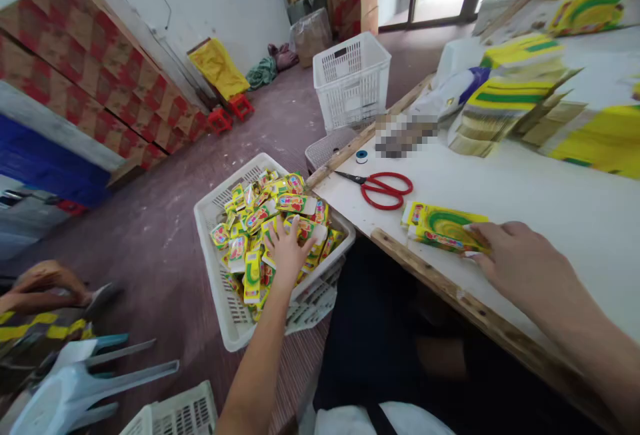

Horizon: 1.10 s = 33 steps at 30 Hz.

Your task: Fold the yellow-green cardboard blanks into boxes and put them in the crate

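Note:
My left hand (289, 248) reaches into a white plastic basket (227, 328) heaped with small yellow-and-green printed boxes (253, 277). Its fingers are spread over the top boxes, and no box is visibly gripped. On the white tabletop, my right hand (510, 248) pinches the right end of a flat yellow carton (445, 227) between thumb and fingers. What looks like a second carton lies against it, its white end showing at the left. Red-handled scissors (387, 190) lie on the table beyond the carton.
A small blue-and-white roll (361, 156) sits near the scissors. Stacks of flat yellow cartons (510, 102) stand farther back on the table (500, 188). A white crate (351, 82) stands on the floor behind the basket. At left are a plastic stool (65, 388) and a person's leg (50, 282).

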{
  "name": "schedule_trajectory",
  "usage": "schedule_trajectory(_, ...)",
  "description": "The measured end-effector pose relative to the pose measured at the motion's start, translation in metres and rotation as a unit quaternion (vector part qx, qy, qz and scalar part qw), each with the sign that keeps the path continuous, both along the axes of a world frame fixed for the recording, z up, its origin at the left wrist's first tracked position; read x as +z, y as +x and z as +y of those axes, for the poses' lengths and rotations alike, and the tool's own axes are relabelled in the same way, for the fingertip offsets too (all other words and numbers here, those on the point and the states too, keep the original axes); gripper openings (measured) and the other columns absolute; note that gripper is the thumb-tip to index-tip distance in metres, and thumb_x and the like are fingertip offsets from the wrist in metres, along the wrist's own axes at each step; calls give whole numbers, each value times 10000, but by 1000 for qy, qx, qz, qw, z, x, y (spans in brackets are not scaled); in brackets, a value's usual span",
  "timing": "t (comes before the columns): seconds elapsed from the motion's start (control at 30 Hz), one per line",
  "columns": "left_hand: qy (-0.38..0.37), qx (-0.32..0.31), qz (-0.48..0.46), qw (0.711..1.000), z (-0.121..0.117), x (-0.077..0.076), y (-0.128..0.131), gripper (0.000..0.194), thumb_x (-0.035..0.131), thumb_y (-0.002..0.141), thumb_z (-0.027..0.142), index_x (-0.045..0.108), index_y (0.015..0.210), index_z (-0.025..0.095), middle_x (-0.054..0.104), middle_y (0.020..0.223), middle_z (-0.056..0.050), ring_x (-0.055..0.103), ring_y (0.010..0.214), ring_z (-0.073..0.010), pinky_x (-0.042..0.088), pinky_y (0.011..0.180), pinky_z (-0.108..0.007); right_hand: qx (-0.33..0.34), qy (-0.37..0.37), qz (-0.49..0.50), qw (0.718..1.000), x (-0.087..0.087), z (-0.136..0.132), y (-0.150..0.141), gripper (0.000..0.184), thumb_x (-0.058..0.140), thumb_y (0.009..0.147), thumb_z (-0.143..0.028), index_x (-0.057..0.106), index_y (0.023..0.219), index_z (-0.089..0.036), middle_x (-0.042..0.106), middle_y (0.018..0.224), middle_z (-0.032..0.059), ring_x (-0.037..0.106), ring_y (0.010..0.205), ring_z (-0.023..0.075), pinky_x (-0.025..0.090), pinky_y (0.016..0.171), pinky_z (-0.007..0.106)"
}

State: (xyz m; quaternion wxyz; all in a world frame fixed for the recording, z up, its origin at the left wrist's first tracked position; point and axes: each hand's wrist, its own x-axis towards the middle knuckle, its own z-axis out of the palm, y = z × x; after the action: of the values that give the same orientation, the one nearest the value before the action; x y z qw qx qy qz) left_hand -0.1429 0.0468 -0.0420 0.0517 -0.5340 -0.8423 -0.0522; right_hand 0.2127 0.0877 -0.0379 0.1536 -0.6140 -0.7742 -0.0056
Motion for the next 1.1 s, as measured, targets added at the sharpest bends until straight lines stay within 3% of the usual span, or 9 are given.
schedule_trajectory(0.13,-7,75,36,997,17,-4,-43,675,611,864,515,441,1470,270,305,1608,-142,224,1498,-367,229,1189,-542,-16,-19,-30,999,-5,1,1,299,524,857,-204,634,1123,-123,645,906,154,643,806,315,543,740,413)
schedule_trajectory(0.37,-1,148,21,989,60,3,-106,622,555,918,457,402,1484,247,345,1582,-150,298,1467,-329,285,1167,-510,-5,-26,33,999,-15,5,6,333,501,839,-251,624,1124,-130,656,901,160,651,808,316,550,754,428)
schedule_trajectory(0.6,35,236,-40,970,93,22,-135,513,588,932,430,487,1375,192,460,1466,-132,480,1315,-324,406,1077,-593,-47,-52,121,990,-6,0,0,335,486,816,-255,553,1135,-177,645,955,143,657,855,314,538,708,414)
schedule_trajectory(0.7,47,241,-78,966,90,21,-132,526,616,915,423,494,1373,195,444,1487,-132,455,1341,-333,384,1094,-604,-66,-54,167,982,-2,-1,-5,373,476,776,-243,494,1147,-202,646,957,132,655,883,318,522,655,406)
schedule_trajectory(0.8,81,233,-119,962,80,22,-120,647,711,829,403,493,1377,138,365,1545,-216,310,1445,-406,300,1133,-630,-71,-66,237,967,-1,1,-5,393,482,710,-249,486,1102,-219,652,886,111,656,816,303,523,679,428)
schedule_trajectory(0.93,193,191,-171,947,65,38,-90,719,690,808,389,447,1407,75,216,1595,-290,105,1512,-433,164,1180,-636,-103,-52,394,912,7,5,-4,401,546,636,-308,474,1027,-249,654,835,77,645,713,265,541,695,451)
schedule_trajectory(1.0,259,136,-212,932,57,47,-62,671,630,846,426,451,1402,96,259,1590,-256,178,1509,-376,180,1210,-554,-102,-40,487,867,17,3,-9,418,599,610,-327,469,1002,-262,655,822,57,649,699,241,557,697,435)
schedule_trajectory(1.1,320,26,-297,899,37,51,4,653,493,889,598,451,1397,190,482,1472,-163,461,1378,-263,393,1128,-402,-71,-37,577,813,35,-11,-29,444,682,584,-336,495,980,-264,669,788,31,668,687,220,582,695,405)
